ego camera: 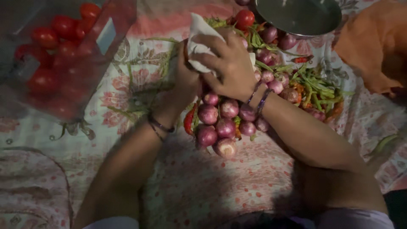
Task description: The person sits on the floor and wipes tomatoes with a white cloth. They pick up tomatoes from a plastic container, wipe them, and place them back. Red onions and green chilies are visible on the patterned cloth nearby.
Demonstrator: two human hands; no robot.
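Your right hand (231, 68) is closing its grip around a white cloth (198, 40), fingers curled over the top and pressing it down. Your left hand (184, 82) is sitting just beside and under it, fingers wrapped about something the cloth is covering; what that thing is cannot be told, as cloth and right hand are hiding it.

The cloth is lying up and away from your body, above the heap of red onions (224, 123), with its long axis running roughly away from you toward the steel bowl (299, 17). The two hands are touching, and the right is the one on top of the cloth.

The onions are lying directly under both wrists, on a flowered sheet (203, 186). Red chillies (189, 120) are poking out at the left of the heap, and green beans (316, 87) are spreading to the right. A clear tub of tomatoes (55, 55) is standing well apart at far left. An orange cloth (373, 42) is lying at far right.
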